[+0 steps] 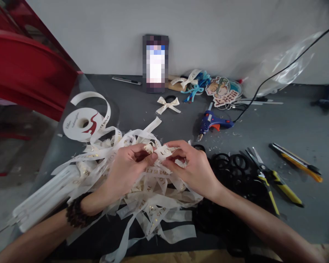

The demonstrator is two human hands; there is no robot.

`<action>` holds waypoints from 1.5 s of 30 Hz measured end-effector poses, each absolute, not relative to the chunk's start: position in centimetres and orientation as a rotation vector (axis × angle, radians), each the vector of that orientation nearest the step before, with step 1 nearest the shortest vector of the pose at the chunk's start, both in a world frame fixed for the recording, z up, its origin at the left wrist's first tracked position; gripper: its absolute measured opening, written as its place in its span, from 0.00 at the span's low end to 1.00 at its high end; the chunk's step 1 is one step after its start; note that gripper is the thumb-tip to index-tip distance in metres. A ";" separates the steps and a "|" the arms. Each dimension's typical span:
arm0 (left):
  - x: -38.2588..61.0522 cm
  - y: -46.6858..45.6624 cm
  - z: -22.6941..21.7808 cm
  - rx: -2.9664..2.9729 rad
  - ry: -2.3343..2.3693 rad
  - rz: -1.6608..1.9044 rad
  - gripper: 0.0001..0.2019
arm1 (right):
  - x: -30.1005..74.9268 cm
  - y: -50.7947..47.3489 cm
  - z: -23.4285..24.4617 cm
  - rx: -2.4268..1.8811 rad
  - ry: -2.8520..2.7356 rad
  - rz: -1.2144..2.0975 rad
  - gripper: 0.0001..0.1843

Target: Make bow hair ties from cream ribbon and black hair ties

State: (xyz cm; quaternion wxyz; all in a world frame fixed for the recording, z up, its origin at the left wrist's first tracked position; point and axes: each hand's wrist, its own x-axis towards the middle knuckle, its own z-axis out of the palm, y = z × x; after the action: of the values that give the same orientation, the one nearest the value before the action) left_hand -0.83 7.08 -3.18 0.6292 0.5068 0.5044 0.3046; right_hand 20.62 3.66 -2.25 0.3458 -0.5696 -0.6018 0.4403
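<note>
Between my two hands is a short piece of cream ribbon (162, 152) with gold lettering, folded into loops like a bow. My left hand (130, 162) pinches its left side, thumb over the fold. The right side is gripped by the fingertips of my right hand (196, 166). Beneath both hands spreads a heap of loose printed ribbon strips (153, 215). A ribbon spool (71, 124) lies at the left of the heap, its tail curling up. Beyond my hands sits a finished-looking ribbon bow (168, 105) on a black hair tie.
Black hair ties (222, 164) are piled on the right beside yellow-handled scissors (274, 182) and a utility knife (296, 160). A blue glue gun (212, 122) trails a black cord. A phone (155, 64) leans on the wall. A white power strip-like object (46, 197) lies left.
</note>
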 end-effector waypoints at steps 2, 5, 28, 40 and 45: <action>-0.8 7.2 -2.8 1.218 1.176 0.695 0.07 | 20.7 3.6 -2.1 -1.477 -1.599 1.143 0.19; -0.5 7.2 -2.4 1.282 1.191 0.659 0.05 | 20.6 3.5 -1.9 -1.481 -1.670 1.013 0.20; -0.5 7.3 -1.4 1.388 1.205 0.494 0.08 | 21.7 4.2 -1.3 -1.468 -1.860 0.772 0.09; -0.4 7.1 -2.0 1.260 1.126 0.617 0.19 | 20.7 3.7 -2.6 -1.442 -1.491 1.074 0.07; -0.5 7.3 -2.3 1.236 1.160 0.625 0.13 | 20.7 3.8 -2.6 -1.461 -1.488 1.095 0.08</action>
State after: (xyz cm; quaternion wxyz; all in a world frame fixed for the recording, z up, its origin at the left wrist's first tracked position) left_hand -0.46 7.28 -2.29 0.6188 0.5375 0.5044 0.2715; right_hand 20.67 3.83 -2.62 0.3832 -0.5731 -0.5835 0.4293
